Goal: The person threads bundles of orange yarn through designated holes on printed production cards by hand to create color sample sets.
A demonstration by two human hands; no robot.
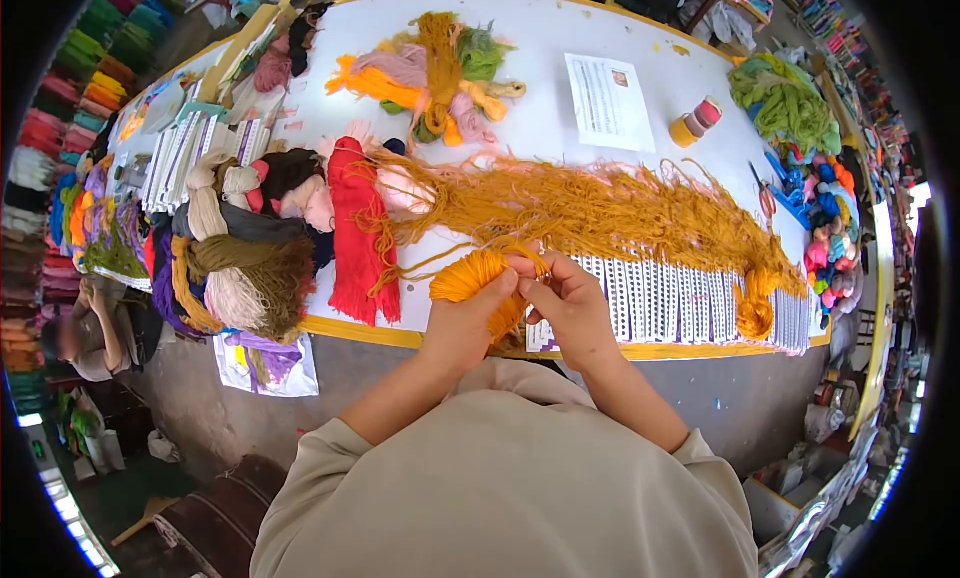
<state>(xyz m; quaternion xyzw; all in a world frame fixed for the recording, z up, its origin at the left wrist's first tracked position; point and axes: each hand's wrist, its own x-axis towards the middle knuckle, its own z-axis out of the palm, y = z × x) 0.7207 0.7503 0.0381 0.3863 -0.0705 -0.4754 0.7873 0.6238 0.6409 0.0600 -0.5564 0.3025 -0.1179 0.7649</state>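
A bundle of orange yarn (464,277) is gripped in my left hand (462,326), in front of my chest at the table's near edge. My right hand (578,316) pinches at the bundle's right end, where the fingertips of both hands meet; the exact strand between them is too small to tell. Just beyond the hands stretches a long tangle of ochre yarn (600,210), with loose strands trailing toward the bundle. Under it lies a row of white cards with dark holes (650,303). Left of the bundle is a red skein (358,233).
Mixed skeins (250,273) are heaped at the table's left, with more cards (195,158) behind. A colourful yarn pile (440,73), a printed sheet (608,103), a thread spool (697,123), scissors (766,198) and green yarn (785,103) lie farther off. Another person (95,328) is at far left.
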